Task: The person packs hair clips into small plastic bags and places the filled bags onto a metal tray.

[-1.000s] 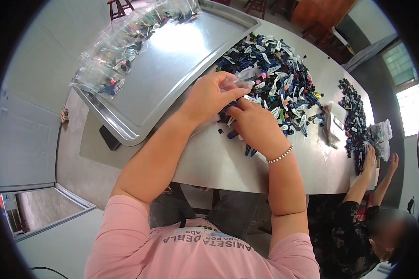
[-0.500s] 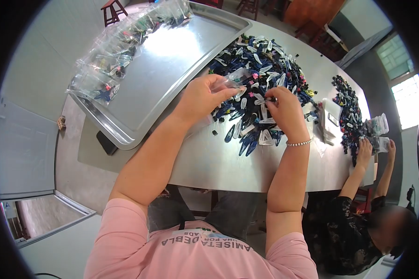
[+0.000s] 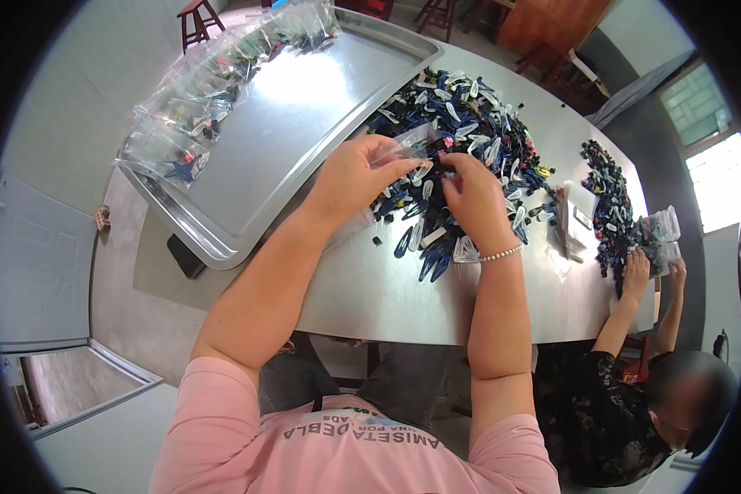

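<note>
- Bags with contents [image 3: 214, 90] line one side of the tray [image 3: 280, 148]; a big pile of hair clips [image 3: 469, 119] is loose on the bench [image 3: 379, 300].
- Left hand [image 3: 350, 177]: fingers pinching a clear bag [image 3: 409, 140] over the pile (contents unclear).
- Right hand [image 3: 477, 198]: fingers bent at the clips; cannot tell if gripping.
- Tray rim close beside the left forearm; more room toward the bench's near edge.
</note>
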A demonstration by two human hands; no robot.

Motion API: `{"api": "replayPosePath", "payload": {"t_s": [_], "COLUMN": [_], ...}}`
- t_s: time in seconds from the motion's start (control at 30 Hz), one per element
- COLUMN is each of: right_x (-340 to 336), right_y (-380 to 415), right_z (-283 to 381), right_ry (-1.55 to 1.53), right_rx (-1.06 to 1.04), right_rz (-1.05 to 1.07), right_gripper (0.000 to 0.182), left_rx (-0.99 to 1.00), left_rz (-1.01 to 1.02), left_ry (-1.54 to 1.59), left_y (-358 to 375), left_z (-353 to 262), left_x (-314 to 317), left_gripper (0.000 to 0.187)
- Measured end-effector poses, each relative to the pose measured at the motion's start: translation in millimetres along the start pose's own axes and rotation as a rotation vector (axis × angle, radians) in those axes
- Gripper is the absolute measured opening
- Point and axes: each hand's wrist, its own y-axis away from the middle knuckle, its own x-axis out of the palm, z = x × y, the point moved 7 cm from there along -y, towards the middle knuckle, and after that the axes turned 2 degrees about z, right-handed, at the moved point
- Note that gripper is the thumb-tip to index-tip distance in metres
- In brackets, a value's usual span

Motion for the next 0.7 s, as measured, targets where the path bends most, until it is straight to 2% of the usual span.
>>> {"api": "replayPosePath", "payload": {"t_s": [0.13,0.43,0.57,0.67,0.7], "right_x": [10,15,10,1,-3], "right_y": [-1,2,0,-2,-3], "right_z": [8,-6,-17,-26,-24], "right_ry": [-0.035,-0.024,-0.125,-0.304,-0.304], "right_rx": [0.009,0.065,0.138,0.165,0.163], "right_rz": [0.057,0.211,0.191,0.091,0.092], "right_gripper": [0.035,0.024,0.022,0.019,0.019], "left_rx": [0.044,-0.031,-0.042,0.0,-0.068], "left_rz": [-0.007,0.027,0.053,0.036,0.054], "left_ry": [0.011,0.044,0.112,0.099,0.085], "left_y": [0,2,1,1,3], "left_z": [0,-1,3,1,-2], "left_x": [2,4,8,7,7], "left_gripper": [0.024,0.024,0.025,0.027,0.028]}}
